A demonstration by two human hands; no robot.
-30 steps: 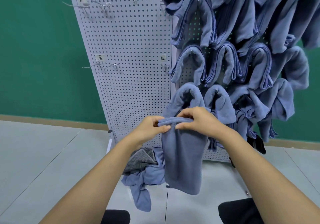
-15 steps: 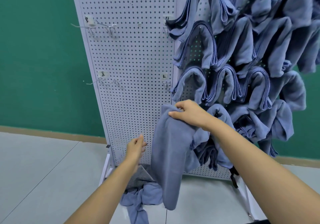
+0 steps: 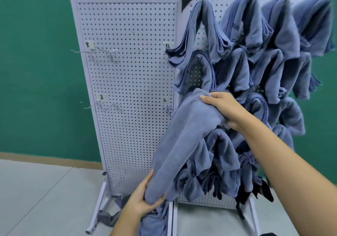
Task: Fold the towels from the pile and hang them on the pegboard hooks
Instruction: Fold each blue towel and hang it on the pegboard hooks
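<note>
Right hand had its fingers curled over the top of the folded blue-grey fleece towel, up against the white perforated metal pegboard beside the hung blue towels. Left hand gripped its bottom end, just above the crumpled towel pile on the floor.

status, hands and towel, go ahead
Hands: right hand grips folded towel at its top, left hand holds its lower end. Towel not yet hooked. In the way: hung towels crowd right panel; bare hooks on left panel.
</note>
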